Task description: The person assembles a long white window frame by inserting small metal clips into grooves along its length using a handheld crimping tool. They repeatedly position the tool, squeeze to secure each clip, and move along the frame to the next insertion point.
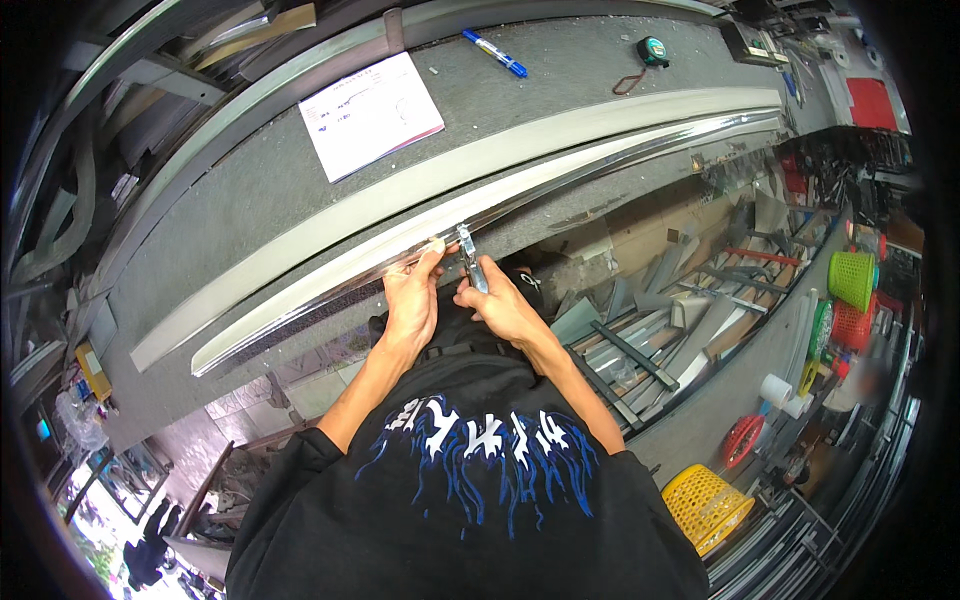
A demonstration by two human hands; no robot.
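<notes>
A long metal profile strip (300, 318), white with a shiny edge, lies along the near side of the grey workbench (240, 190). My left hand (411, 300) is closed on its near edge, thumb on top, just left of the tool. In my right hand (508, 308) is a silver pliers-like hand tool (469, 252), gripped by its lower part. The tool's upper end meets the strip's shiny edge; its exact kind is unclear. Behind this strip rests a second long pale strip (370, 210), roughly parallel.
Farther back lie a paper pad with handwriting (370, 115), a blue marker (495, 53) and a tape measure (652, 51). Right of me, a bin of metal offcuts (690, 310) sits below the bench. Yellow (707, 508) and green (851, 280) baskets stand beyond it.
</notes>
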